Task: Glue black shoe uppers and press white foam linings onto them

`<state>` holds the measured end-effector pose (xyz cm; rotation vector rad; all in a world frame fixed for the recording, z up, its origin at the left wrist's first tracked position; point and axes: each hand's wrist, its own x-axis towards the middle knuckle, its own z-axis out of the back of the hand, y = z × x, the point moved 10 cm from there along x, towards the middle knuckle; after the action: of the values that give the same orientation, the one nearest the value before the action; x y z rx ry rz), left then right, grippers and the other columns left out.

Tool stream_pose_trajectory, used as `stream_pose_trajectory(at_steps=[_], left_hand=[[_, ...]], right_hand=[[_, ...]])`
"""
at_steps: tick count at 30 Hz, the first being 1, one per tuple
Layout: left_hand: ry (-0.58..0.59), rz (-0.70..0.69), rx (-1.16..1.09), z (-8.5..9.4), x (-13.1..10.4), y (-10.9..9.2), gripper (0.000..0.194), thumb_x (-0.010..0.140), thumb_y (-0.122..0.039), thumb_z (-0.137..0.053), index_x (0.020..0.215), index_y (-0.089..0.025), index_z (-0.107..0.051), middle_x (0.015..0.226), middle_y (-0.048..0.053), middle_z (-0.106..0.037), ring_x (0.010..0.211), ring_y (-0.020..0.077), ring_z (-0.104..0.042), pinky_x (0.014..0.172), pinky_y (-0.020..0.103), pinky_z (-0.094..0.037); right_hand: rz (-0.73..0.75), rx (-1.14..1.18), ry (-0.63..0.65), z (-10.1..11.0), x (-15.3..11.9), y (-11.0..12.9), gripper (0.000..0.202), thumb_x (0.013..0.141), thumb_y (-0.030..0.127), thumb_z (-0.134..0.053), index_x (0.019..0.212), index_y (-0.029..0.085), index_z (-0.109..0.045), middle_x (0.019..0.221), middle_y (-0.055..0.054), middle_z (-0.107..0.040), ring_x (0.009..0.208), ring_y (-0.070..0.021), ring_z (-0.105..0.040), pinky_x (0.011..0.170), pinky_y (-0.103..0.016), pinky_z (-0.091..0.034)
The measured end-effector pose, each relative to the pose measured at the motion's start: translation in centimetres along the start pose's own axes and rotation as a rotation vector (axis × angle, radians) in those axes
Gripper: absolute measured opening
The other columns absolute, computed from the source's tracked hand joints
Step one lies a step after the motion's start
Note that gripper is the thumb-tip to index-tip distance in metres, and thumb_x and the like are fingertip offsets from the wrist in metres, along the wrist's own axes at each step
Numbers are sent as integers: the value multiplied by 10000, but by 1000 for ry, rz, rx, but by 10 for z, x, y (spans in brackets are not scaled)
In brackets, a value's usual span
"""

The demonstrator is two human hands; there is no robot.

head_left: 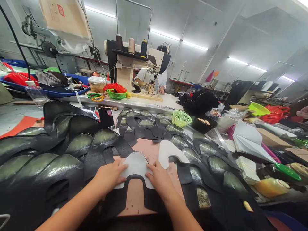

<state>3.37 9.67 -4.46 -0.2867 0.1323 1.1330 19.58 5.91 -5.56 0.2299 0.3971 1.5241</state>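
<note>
A smooth white arch-shaped piece point(136, 165) lies over a black U-shaped piece point(154, 199) in front of me. My left hand point(111, 175) holds the white piece at its left edge, thumb and fingertips on its surface. On the opposite edge, my right hand point(159, 177) grips it the same way, thumb on top. The undersides of both hands' fingers are partly hidden. Under the pieces is a pinkish board point(148, 147) with small dark scraps. Just beyond my right hand rests a loose white curved piece point(170, 150), possibly a stack.
Overlapping black pieces with shiny greenish patches point(60, 165) surround the board. A phone point(106, 117) stands at the back, with a green mesh basket point(181, 118) to its right. Behind, a co-worker point(163, 80) sits at a sewing machine point(130, 61). A notebook point(247, 134) lies right.
</note>
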Motion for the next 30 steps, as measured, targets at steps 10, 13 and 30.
stream_pose_trajectory(at_steps=[10,13,30], left_hand=[[-202,-401,41,1,43,-60,316,778,-71,-389,1001,-136,-605,997,97,-631,950,199,-567,855,329,-435],[-235,-349,36,-17,37,-48,395,812,-166,-395,1184,-107,-512,1219,146,-545,1141,249,-483,968,395,-369],[-530,-545,18,-59,-124,-24,444,777,-270,-522,1219,-240,-488,1161,53,-611,1029,209,-587,850,267,-486]], right_hand=[[346,454,-187,11,32,55,471,765,27,-344,1195,145,-496,1181,-83,-564,1108,-157,-500,966,-305,-384],[380,455,-129,-9,50,58,484,773,39,-335,1230,130,-467,1244,-89,-532,1156,-150,-470,1001,-319,-356],[374,-84,43,-36,32,71,775,735,654,-473,1362,232,-303,1438,-181,-208,1308,-385,-146,1021,-570,-158]])
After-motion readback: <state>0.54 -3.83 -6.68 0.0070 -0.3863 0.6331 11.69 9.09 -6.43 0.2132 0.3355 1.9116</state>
